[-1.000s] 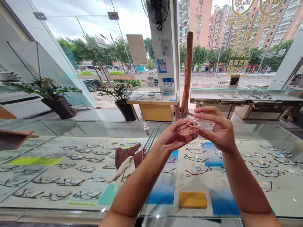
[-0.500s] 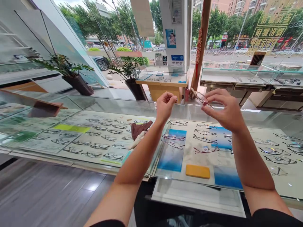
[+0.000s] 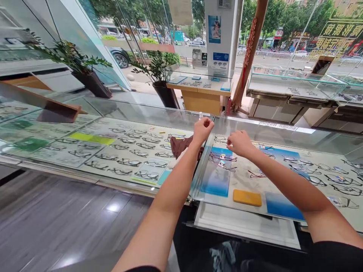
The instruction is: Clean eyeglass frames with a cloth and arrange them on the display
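My left hand (image 3: pixel 202 131) is raised over the glass counter (image 3: pixel 136 107), thumb and forefinger pinched together; anything between them is too small to make out. To its right, my right hand (image 3: pixel 240 144) has its fingers curled down, and whatever they hold is hidden. A pair of glasses (image 3: pixel 220 140) lies between the hands, inside the counter. Beside my left wrist rests a brown cloth (image 3: pixel 180 146), partly covered by the forearm. A small white bottle (image 3: pixel 201 115) stands just behind my left hand.
Rows of glasses (image 3: pixel 147 145) fill the display. An orange case (image 3: pixel 247 197) lies near the front edge, above an open white drawer (image 3: pixel 246 226). A brown wooden board (image 3: pixel 64 109) juts over the left side. Potted plants (image 3: pixel 164 83) stand beyond the counter.
The glasses seen in my right hand before no longer show there. That hand has moved down and left, its fingers now curled in. The view has tilted down slightly.
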A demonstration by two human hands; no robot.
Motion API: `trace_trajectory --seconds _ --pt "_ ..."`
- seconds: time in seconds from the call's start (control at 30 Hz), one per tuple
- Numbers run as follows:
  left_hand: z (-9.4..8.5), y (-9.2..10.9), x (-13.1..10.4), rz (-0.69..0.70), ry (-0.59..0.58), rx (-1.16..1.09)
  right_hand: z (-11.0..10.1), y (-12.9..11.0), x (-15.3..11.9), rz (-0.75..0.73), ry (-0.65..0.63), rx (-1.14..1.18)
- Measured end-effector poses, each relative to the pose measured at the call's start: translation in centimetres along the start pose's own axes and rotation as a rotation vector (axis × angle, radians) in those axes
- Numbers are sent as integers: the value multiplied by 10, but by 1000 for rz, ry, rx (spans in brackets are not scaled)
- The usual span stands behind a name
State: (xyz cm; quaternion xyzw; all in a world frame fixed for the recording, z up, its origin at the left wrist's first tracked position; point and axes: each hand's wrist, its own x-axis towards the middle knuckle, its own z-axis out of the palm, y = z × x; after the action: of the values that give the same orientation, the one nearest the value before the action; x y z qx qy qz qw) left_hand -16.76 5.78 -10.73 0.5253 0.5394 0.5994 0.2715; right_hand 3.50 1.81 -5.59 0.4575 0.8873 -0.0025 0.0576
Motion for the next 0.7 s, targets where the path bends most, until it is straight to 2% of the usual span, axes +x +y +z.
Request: trace_trajectory --seconds 0.13,0.33,0.53,0.7 --pt "3 -1 0 -103 -97 -113 13 -10 14 -15 -46 -25" --pt "6 7 -1 -268 -221 -335 25 -10 13 -5 -73 -13" --pt "5 18 -4 -426 -357 -548 29 -11 11 1 -83 9" --pt "0 27 -6 -518 -422 -686 26 -9 12 11 -58 29"
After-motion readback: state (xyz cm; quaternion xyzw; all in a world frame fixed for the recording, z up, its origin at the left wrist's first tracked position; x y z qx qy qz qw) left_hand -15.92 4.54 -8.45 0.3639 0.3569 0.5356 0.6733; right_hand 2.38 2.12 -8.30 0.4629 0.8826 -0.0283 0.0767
